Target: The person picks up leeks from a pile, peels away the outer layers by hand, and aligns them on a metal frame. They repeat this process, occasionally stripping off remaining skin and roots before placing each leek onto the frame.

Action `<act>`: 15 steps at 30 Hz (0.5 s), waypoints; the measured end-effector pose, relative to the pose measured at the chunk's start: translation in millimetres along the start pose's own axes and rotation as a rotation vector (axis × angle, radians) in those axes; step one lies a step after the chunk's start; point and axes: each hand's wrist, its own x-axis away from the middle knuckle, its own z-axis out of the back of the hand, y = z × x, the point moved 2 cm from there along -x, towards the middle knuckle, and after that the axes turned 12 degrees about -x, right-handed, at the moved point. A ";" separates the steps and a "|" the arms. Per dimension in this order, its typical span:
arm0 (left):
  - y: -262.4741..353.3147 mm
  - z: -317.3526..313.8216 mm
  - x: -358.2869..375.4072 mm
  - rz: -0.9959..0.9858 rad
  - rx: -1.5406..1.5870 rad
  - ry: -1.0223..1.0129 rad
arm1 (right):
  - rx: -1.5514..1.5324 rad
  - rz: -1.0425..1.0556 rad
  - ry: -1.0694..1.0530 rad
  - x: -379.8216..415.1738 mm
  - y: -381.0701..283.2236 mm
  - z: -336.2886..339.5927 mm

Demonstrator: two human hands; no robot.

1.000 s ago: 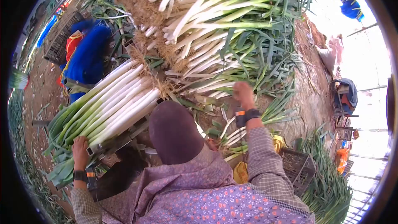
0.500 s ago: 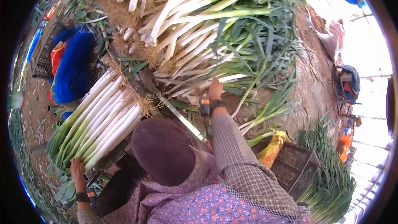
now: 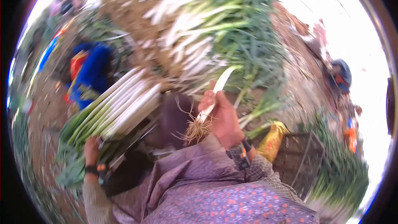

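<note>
A single leek [image 3: 224, 79], white with a brush of pale roots, is gripped in my right hand [image 3: 227, 118]. It is raised in front of my chest, root end toward me. My left hand [image 3: 92, 149] is closed at the green end of a row of leeks [image 3: 120, 103], which lies side by side in a metal rack, roots toward the middle. Its fingertips are blurred against the leaves and the rack edge. Beyond my right hand a large heap of leeks [image 3: 195, 29] covers the ground, white ends left and green leaves right.
At the right stand a dark plastic crate [image 3: 302, 161] and a yellow bag [image 3: 271, 141]. More leeks [image 3: 340, 178] lie beyond the crate. A blue bundle [image 3: 93, 68] sits left of the rack. A few loose leeks [image 3: 261, 116] lie near the yellow bag.
My right hand has come back from the heap toward my chest, now with a leek in it. My left hand stays by the leaf ends of the row. The view has shifted and blurred.
</note>
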 end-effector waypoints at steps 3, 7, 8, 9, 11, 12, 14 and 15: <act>28.4 29.7 -19.4 0.063 0.021 0.029 | 0.199 -0.195 -0.265 -6.7 70.1 -47.5; 42.1 45.7 -24.9 0.194 -0.015 -0.056 | 0.753 -0.233 -0.568 -77.8 158.1 -47.2; 43.3 48.7 -25.6 0.248 0.045 -0.087 | 1.026 -0.177 -0.590 -100.2 178.4 -43.2; 45.5 56.0 -28.2 0.297 0.103 -0.111 | 1.296 -0.106 -0.615 -122.0 197.0 -38.8; 53.4 75.8 -33.5 0.366 0.186 -0.127 | 1.746 0.130 -0.999 -176.4 227.2 5.8; 52.7 79.4 -33.8 0.366 0.215 -0.115 | 1.949 0.279 -1.195 -189.9 238.0 20.5; 53.9 77.8 -30.1 0.557 0.463 -0.143 | 2.739 0.122 -1.406 -178.2 240.0 35.6; 53.2 80.9 -28.1 0.567 0.496 -0.117 | 2.750 0.113 -1.323 -174.7 234.3 43.1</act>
